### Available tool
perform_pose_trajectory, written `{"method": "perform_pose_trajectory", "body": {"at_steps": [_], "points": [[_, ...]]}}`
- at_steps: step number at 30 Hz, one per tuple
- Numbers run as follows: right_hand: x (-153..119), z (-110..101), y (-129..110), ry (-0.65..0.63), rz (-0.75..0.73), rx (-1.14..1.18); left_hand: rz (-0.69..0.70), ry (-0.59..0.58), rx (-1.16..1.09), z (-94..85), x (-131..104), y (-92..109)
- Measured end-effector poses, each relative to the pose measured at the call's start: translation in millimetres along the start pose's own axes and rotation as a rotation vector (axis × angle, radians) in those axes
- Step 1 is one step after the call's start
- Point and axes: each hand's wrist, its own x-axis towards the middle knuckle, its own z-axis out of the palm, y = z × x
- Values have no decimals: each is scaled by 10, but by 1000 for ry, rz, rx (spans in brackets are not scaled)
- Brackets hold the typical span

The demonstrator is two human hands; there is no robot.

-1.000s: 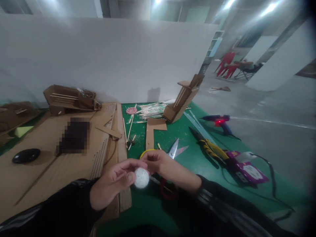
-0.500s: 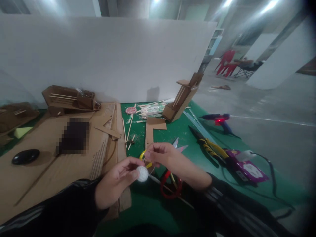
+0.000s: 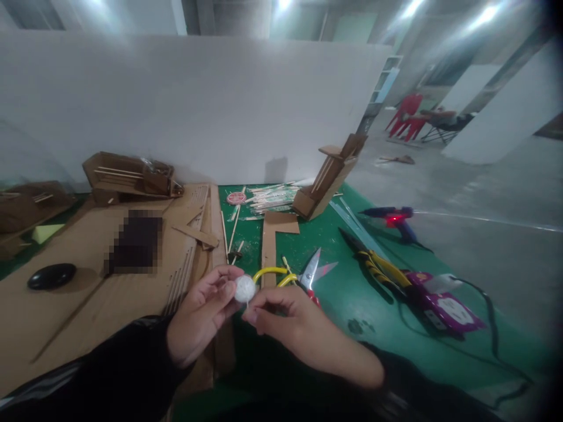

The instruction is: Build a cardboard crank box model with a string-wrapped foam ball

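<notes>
left hand (image 3: 197,319) — thumb and fingers around small round white ball (image 3: 245,288) | right hand (image 3: 292,319) — narrow pinch on thin pale strand (image 3: 247,305)

A pale partition (image 3: 189,105) is standing behind the green counter (image 3: 334,363); at upper right, lights (image 3: 488,13) are glaring and red chairs (image 3: 409,114) are resting on the grey floor (image 3: 475,193) beside a white pillar (image 3: 501,114).

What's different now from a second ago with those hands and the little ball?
The white ball has moved away from the person and slightly left, still in the left hand. The right hand has come from beyond the ball to its near side, uncovering more of the yellow handles. The pliers and glue gun stayed put.
</notes>
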Motion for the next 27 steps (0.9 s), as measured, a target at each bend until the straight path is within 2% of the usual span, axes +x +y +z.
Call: {"method": "perform_pose_trajectory", "body": {"at_steps": [4,8,19,24,27], "points": [[80,11,155,-38,53,61,21,-4,-22,-24,1,-3],[155,-74,220,19,94,-50,50,-17,-24,-60,14,-6],[221,-241,180,43,40,-282,-162,5,96,52,-45,55],[243,-258,194,38,28,-375,-180,0,172,35,-40,13],[251,-288,189,40,42,-413,-154,-48,276,-12,-24,-34]]}}
